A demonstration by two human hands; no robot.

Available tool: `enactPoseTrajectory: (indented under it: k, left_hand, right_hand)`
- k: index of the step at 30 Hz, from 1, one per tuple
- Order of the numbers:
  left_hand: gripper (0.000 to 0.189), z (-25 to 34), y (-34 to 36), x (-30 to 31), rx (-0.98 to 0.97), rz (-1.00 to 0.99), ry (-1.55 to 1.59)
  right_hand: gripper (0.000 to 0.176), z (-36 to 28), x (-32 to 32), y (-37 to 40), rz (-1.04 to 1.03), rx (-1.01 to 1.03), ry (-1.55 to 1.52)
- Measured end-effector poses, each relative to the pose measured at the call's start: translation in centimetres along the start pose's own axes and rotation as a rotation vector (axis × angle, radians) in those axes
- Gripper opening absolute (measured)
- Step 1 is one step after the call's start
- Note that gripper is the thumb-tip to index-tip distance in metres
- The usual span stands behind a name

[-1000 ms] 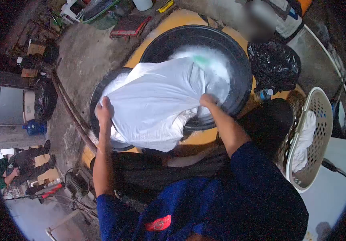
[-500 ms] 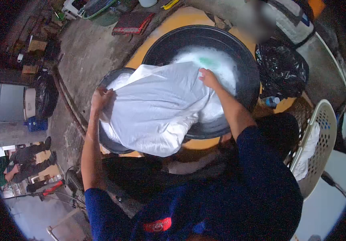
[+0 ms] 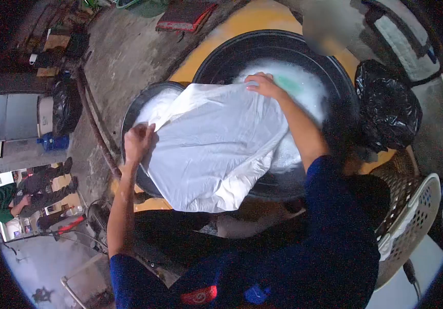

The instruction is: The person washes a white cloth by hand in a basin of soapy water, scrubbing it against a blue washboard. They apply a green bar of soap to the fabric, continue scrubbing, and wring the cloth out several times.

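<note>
A white cloth (image 3: pixel 211 139) is stretched between my two hands, over a small black tub and a large black tub. My left hand (image 3: pixel 139 141) pinches its left edge above the small tub (image 3: pixel 130 116). Fingers closed, my right hand (image 3: pixel 263 85) grips its upper right edge over the large tub (image 3: pixel 214 59). White suds with a greenish patch (image 3: pixel 288 83) lie in the large tub, and more white material, suds or cloth, shows in the small one. The cloth's lower part hangs bunched toward my body.
A black plastic bag (image 3: pixel 386 105) stands right of the large tub. A perforated basket (image 3: pixel 417 226) holding white cloth is at the lower right. A person (image 3: pixel 31 193) is at the far left. A folded dark red mat (image 3: pixel 185 16) lies beyond the tubs.
My right hand has shifted slightly up and left along the cloth's edge. My left hand has moved a little right and down, and the view has shifted.
</note>
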State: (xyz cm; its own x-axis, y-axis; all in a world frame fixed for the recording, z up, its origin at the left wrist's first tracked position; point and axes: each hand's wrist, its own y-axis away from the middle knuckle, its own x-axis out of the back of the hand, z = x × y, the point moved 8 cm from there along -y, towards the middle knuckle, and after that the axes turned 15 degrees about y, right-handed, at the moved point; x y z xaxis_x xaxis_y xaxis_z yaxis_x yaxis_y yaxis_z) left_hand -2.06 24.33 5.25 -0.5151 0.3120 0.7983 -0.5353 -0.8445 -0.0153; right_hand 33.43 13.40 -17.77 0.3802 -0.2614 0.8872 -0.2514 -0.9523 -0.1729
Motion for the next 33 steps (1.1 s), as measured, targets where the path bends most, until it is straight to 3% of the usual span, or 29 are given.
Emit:
enactPoseTrajectory:
  k: [3, 6, 9, 16, 17, 18, 20, 21, 23, 24, 25, 26, 27, 28, 30, 33]
  left_hand:
    - [0.039, 0.3, -1.2, 0.1, 0.020, -0.118, -0.027]
    - [0.041, 0.7, -2.9, -0.1, 0.003, -0.179, -0.028]
    - [0.043, 3.1, -3.7, -1.0, -0.161, -0.284, -0.195]
    - [0.049, 3.8, -5.0, -2.9, -0.264, -0.372, -0.144]
    - [0.048, 3.9, -4.7, -3.0, -0.149, -0.422, -0.103]
    - [0.046, 3.5, -4.9, -3.2, -0.239, -0.427, -0.164]
    - [0.044, 2.5, -4.8, -3.3, -0.057, -0.434, -0.240]
    - [0.042, 2.6, -4.6, -3.4, -0.084, -0.443, -0.164]
    - [0.038, 1.7, -5.0, -3.3, -0.115, -0.460, -0.173]
    - [0.034, 1.7, -5.2, -3.1, -0.278, -0.394, -0.096]
    - [0.029, 0.9, -5.3, -3.1, -0.145, -0.434, -0.072]
    - [0.030, 1.0, -5.3, -3.3, -0.250, -0.413, -0.100]
    - [0.031, 1.7, -5.0, -3.0, -0.238, -0.414, -0.162]
    - [0.032, 1.6, -5.1, -3.0, -0.322, -0.376, -0.167]
    - [0.031, 1.6, -5.6, -3.4, -0.289, -0.354, -0.156]
    - [0.033, 0.7, -5.9, -3.7, -0.286, -0.303, -0.194]
  right_hand:
    - [0.014, 0.5, -1.1, 0.0, -0.238, -0.027, -0.257]
    - [0.020, 0.3, -2.9, 1.5, -0.309, 0.170, -0.337]
    - [0.020, 0.5, -1.9, 2.4, -0.303, 0.004, -0.302]
    - [0.019, 2.9, -1.0, 0.8, -0.004, -0.250, -0.053]
    - [0.020, 3.3, -1.1, 0.3, 0.003, -0.264, -0.025]
    - [0.021, 3.5, -1.2, -0.3, 0.010, -0.271, 0.001]
    - [0.022, 3.5, -1.8, -1.1, 0.064, -0.193, 0.120]
    - [0.024, 3.8, -2.2, -1.1, 0.092, -0.218, 0.075]
    - [0.026, 4.0, -3.8, -1.0, 0.285, -0.076, 0.063]
    - [0.028, 3.9, -4.1, -1.6, -0.031, -0.190, 0.094]
    - [0.029, 5.6, -6.7, -1.7, 0.145, -0.080, 0.007]
    - [0.029, 5.0, -6.3, -1.5, 0.164, -0.066, 0.058]
    - [0.027, 5.6, -7.0, -1.6, 0.120, -0.099, -0.047]
    - [0.025, 4.2, -5.6, -1.3, -0.063, -0.191, 0.125]
    - [0.021, 2.0, -2.6, -0.9, -0.116, -0.206, 0.186]
    - [0.018, 2.7, -3.3, -1.1, -0.110, -0.225, 0.139]
